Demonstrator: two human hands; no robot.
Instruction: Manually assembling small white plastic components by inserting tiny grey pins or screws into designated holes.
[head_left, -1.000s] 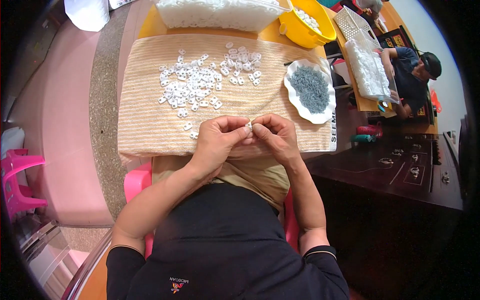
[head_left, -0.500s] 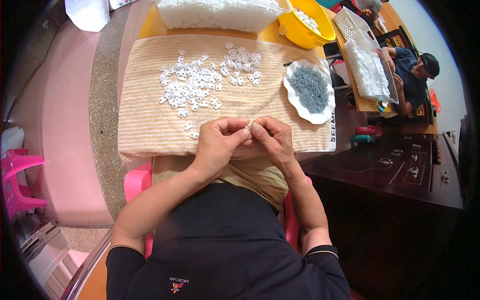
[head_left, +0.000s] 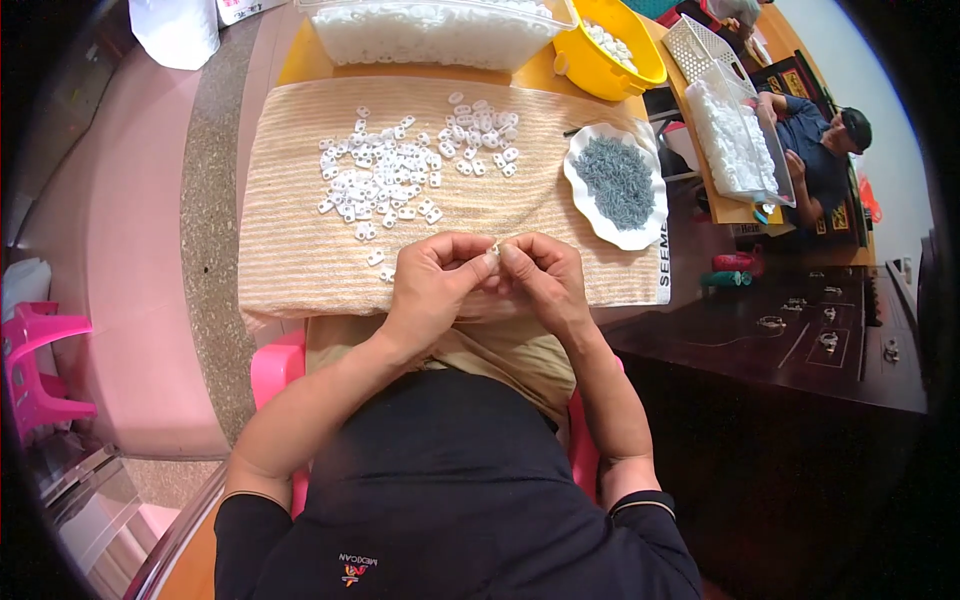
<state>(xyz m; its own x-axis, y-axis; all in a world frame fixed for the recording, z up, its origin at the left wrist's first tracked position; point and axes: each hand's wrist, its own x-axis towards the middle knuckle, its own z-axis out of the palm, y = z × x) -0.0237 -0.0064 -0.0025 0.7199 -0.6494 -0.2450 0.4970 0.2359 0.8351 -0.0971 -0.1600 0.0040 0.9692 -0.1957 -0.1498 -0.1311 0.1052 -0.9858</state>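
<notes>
My left hand [head_left: 428,290] and my right hand [head_left: 550,285] meet over the towel's near edge, thumbs and fingers pinched together. Between their fingertips is a small white plastic piece [head_left: 494,250], mostly covered by the fingers. Small white two-holed plastic pieces [head_left: 385,172] lie scattered on the striped beige towel [head_left: 285,210], a few of them close beside my left hand. A tighter group of white pieces [head_left: 481,125] is farther back. To the right stands a scalloped white plate [head_left: 640,239] heaped with thin grey-blue pieces [head_left: 616,182].
Behind the towel are a clear bin [head_left: 430,50] full of white pieces and a yellow basin [head_left: 598,78]. Farther right, another person [head_left: 820,150] sits by a bin of white pieces [head_left: 735,140]. A dark wooden cabinet [head_left: 770,330] stands at right, a pink stool [head_left: 50,365] at far left.
Both hands stay pinched together in nearly the same place, with slight finger movement. The whole view has shifted a little.
</notes>
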